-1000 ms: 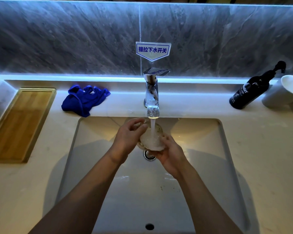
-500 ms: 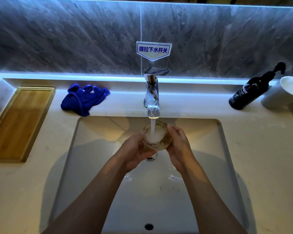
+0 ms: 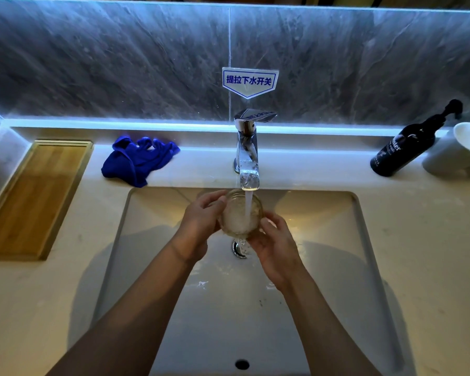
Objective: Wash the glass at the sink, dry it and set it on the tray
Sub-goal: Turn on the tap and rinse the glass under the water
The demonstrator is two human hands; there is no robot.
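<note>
A clear glass [image 3: 238, 213] is held over the sink basin [image 3: 158, 240], mouth up, under the running chrome tap [image 3: 247, 153]. Water pours into it and froths white. My left hand [image 3: 201, 215] grips the glass on its left side, thumb over the rim. My right hand [image 3: 274, 245] cups it from below and the right. A crumpled blue cloth [image 3: 139, 160] lies on the ledge left of the tap. The wooden tray [image 3: 33, 196] sits on the counter at the far left.
A black pump bottle [image 3: 404, 147] and a white cup [image 3: 456, 150] stand at the back right. The drain plug [image 3: 238, 248] shows below the glass. A blue-lettered sign [image 3: 248, 81] hangs on the grey stone wall above the tap.
Both hands have turned the glass under the stream: my left hand moved up to its left rim and my right hand slid down beneath it.
</note>
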